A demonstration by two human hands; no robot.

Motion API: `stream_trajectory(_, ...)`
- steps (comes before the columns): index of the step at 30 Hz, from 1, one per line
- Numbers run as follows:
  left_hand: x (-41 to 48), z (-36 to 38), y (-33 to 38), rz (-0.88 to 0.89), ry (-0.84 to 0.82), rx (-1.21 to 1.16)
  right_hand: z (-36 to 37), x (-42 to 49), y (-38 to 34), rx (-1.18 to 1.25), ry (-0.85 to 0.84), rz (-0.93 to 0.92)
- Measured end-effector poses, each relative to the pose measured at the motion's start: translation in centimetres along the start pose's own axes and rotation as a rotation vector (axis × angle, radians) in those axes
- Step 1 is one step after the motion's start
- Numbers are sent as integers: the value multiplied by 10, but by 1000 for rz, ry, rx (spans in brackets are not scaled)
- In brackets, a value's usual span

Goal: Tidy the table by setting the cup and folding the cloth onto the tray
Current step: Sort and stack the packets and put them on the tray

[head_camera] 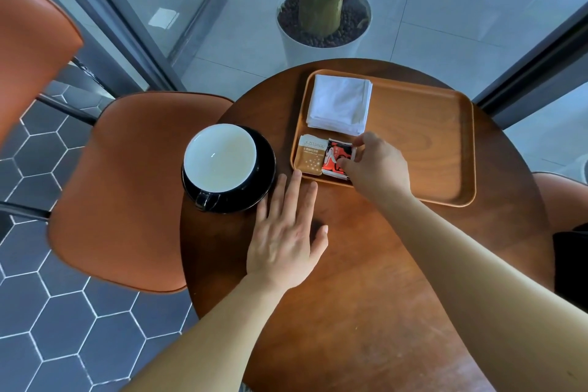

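My right grip (375, 165) pinches the red sachet (335, 161) at the tray's (429, 143) near-left corner; I would lay it flat beside the brown sachet (312, 156). My left grip (283, 232) rests released on the counter (366, 296).

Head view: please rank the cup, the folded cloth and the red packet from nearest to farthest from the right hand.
1. Red packet, pinched by the right hand, on the tray.
2. Folded cloth, just beyond, same tray.
3. Cup, off the tray, far left.
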State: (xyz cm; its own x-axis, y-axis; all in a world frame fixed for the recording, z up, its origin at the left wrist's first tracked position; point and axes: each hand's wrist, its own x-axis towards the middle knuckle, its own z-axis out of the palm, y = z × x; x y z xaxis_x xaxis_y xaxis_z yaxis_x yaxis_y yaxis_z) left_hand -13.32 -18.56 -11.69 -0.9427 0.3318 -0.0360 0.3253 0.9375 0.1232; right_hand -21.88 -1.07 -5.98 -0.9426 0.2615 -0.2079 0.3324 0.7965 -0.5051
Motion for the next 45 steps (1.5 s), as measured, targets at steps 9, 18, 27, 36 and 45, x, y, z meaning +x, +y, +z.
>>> stream_trajectory(9, 0, 1, 0, -6, -1, 11, -3, 3, 3, -13, 9, -59)
stream_trajectory(18, 0, 0, 1, -13, 13, 15, 8, 5, -26, -320, -32, -387)
stream_trajectory(27, 0, -1, 0, -15, 4, 11, 11, 14, -39, -363, -70, -317)
stream_trajectory(36, 0, -1, 0, -12, 8, 15, 11, 19, -44, -339, -68, -290)
stream_trajectory(45, 0, -2, 0, -7, 22, 14, 11, 19, -44, -307, -75, -277)
